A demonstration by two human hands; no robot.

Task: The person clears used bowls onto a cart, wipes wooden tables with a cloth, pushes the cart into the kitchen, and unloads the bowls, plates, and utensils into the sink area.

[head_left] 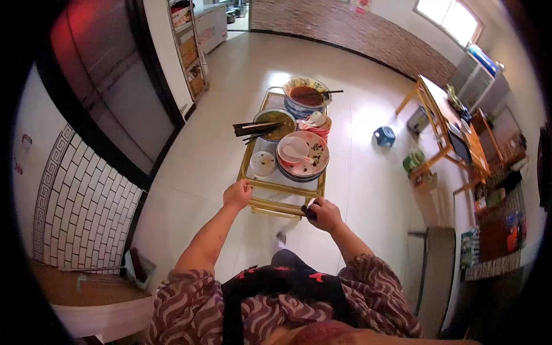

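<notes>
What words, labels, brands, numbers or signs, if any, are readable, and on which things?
No text is readable.
Red notice on the far wall: too small.
Red marks on the left wall: too small to tell.
Mark on white chest: too faint.
Red figures on the apron: unclear, perhaps decoration.
Right-hand packets: too blurred.
Dishes on the trolley: no lettering visible.

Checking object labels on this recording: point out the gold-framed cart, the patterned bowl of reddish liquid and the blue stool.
Gold-framed cart [282, 188]: head view, on its near rail.
Patterned bowl of reddish liquid [306, 83]: head view, on its far inner wall.
Blue stool [383, 133]: head view, on its upper part.
</notes>
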